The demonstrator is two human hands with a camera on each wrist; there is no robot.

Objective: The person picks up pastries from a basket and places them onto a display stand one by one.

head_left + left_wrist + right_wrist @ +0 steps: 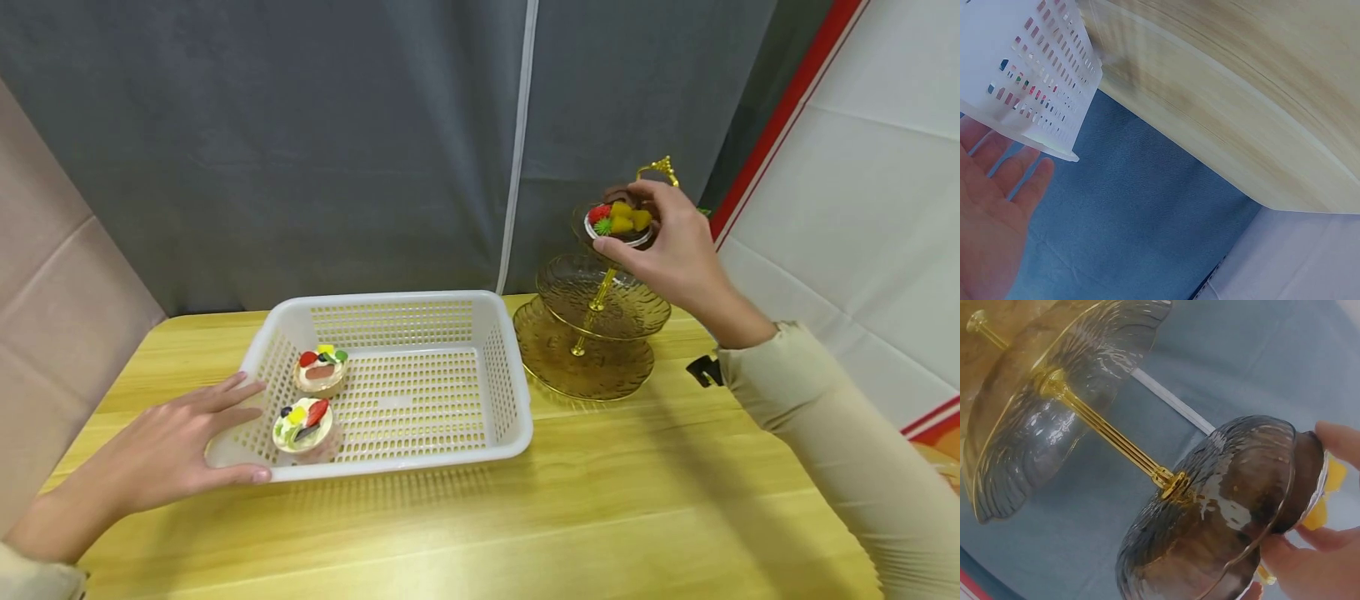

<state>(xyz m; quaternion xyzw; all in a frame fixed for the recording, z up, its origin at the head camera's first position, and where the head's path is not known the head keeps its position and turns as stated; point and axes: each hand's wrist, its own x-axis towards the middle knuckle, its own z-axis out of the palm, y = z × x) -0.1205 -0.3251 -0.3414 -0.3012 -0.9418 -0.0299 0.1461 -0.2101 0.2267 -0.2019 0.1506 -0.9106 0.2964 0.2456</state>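
My right hand (671, 242) pinches a dark chocolate fruit tart (621, 223) at the top tier of a three-tier amber glass stand (603, 296). Yellow, red and green fruit pieces top the tart. From below, the right wrist view shows the tart's brown side (1300, 481) at the rim of the top glass bowl (1210, 512), between thumb and fingers. Something brown shows through that bowl, too unclear to name. With fingers spread and fairly straight, my left hand (176, 442) rests at the left end of a white plastic basket (405, 467). Two cream fruit tarts, one behind (321, 372) and one in front (303, 427), sit inside its left end.
The stand's middle plate (637, 312) and bottom plate (585, 375) hold nothing visible. A black clip (705, 371) lies by my right sleeve. Behind the wooden table (480, 533) hangs a grey curtain (300, 150); a white panel (885, 183) borders the right.
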